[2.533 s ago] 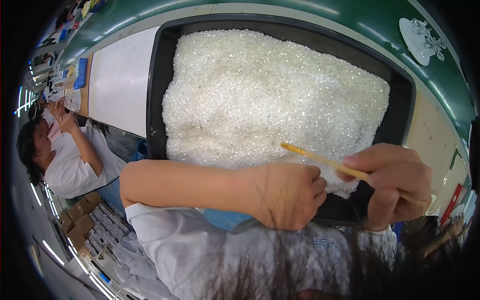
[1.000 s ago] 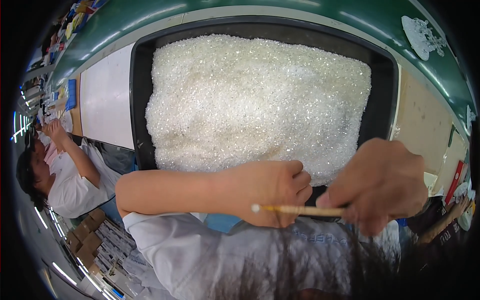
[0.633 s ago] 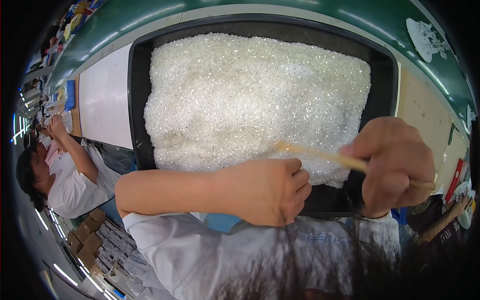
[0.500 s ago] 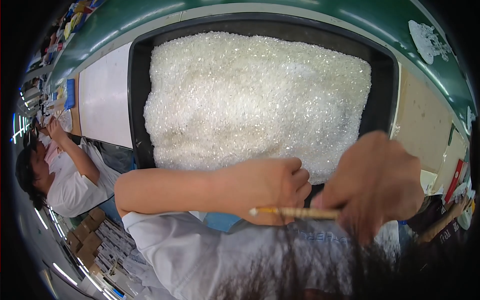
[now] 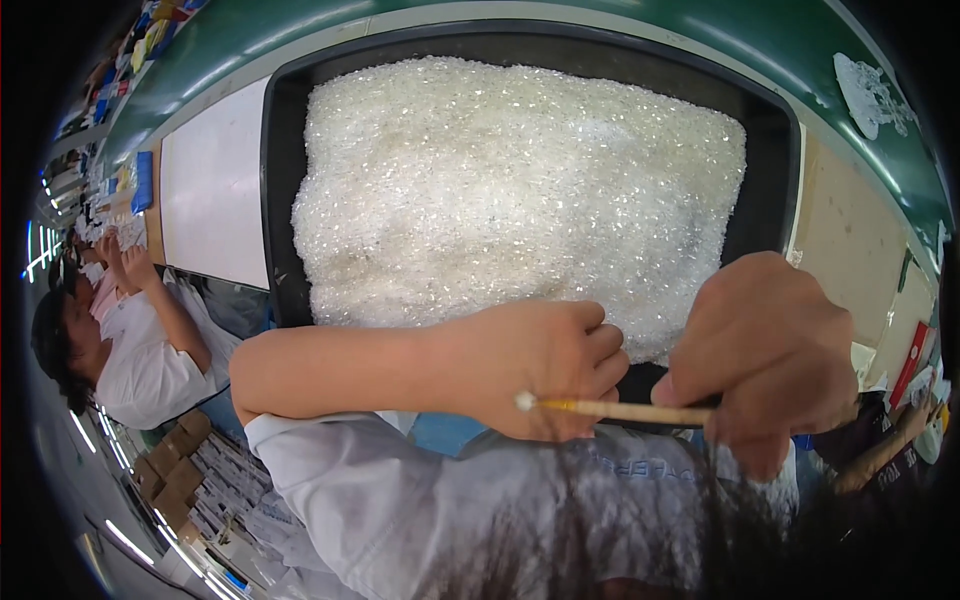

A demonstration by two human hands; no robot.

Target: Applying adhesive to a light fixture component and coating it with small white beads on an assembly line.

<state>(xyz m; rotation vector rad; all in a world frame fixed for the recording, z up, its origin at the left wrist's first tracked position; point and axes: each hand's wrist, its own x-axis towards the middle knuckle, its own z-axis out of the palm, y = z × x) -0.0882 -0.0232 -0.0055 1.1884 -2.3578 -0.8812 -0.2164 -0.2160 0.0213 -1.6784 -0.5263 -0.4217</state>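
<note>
A black tray (image 5: 765, 200) is heaped with sparkling clear-white granules (image 5: 520, 190). Over its near edge lies my left hand (image 5: 550, 360), its fingers curled closed with the back of the hand up. What those fingers hold, if anything, is hidden. To its right, my right hand (image 5: 765, 350) grips a thin wooden-handled brush (image 5: 640, 411) with a yellow band and a small whitish tip. The brush lies level and points left, its tip in front of the back of my left hand; whether it touches the skin I cannot tell.
A white board (image 5: 212, 190) lies left of the tray, a brown cardboard sheet (image 5: 845, 215) to the right. A clear plastic piece (image 5: 868, 92) rests on the green table (image 5: 700, 28). Another person (image 5: 160, 360) works at the left; another's arm (image 5: 890, 445) shows at the lower right.
My right hand has shifted slightly right and up, and the brush has drawn a little to the right with it. My left hand has risen slightly, still closed.
</note>
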